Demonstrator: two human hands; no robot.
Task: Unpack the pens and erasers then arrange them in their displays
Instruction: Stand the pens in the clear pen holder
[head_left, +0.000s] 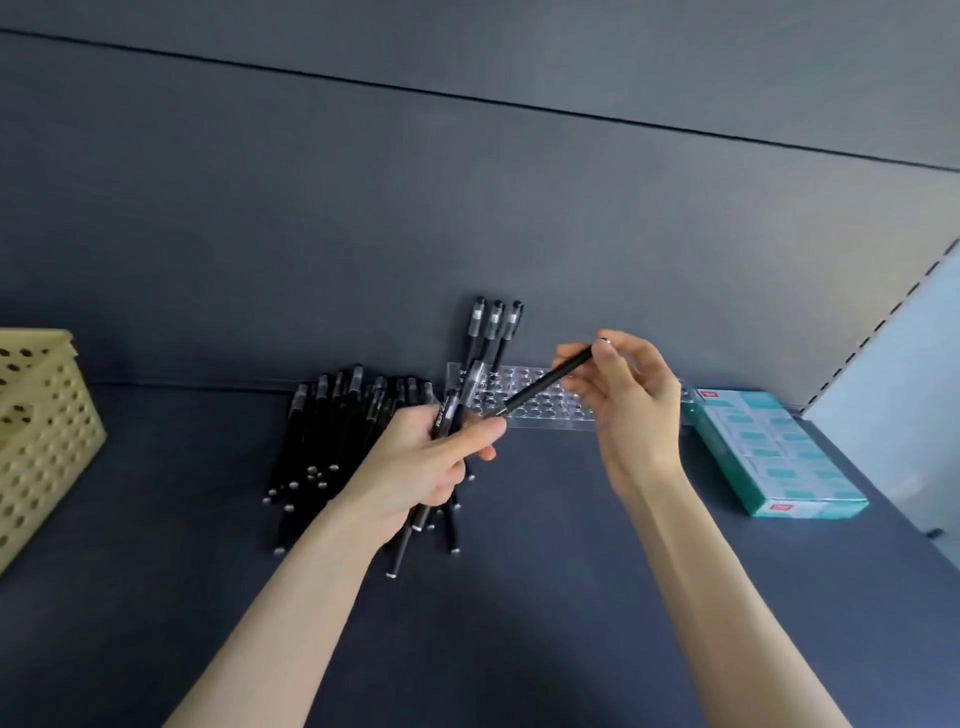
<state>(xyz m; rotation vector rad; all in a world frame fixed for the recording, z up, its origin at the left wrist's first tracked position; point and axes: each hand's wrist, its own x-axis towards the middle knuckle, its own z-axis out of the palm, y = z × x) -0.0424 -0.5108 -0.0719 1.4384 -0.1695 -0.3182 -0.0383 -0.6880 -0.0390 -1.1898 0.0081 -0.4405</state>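
Pinching pen (550, 382), right hand (628, 405), near display (545, 418) edge

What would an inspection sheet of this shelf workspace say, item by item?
Surface: dark blue shelf, no stains seen.
Job's things: loose pens lie in a pile; three pens stand in the clear display; teal eraser box lies at the right.
Clutter: yellow perforated basket at the left edge.
Grippers: left hand grips a few pens; right hand pinches a single pen.
Cables: nothing seen.
Surroundings: dark back wall; pale side panel at the right.
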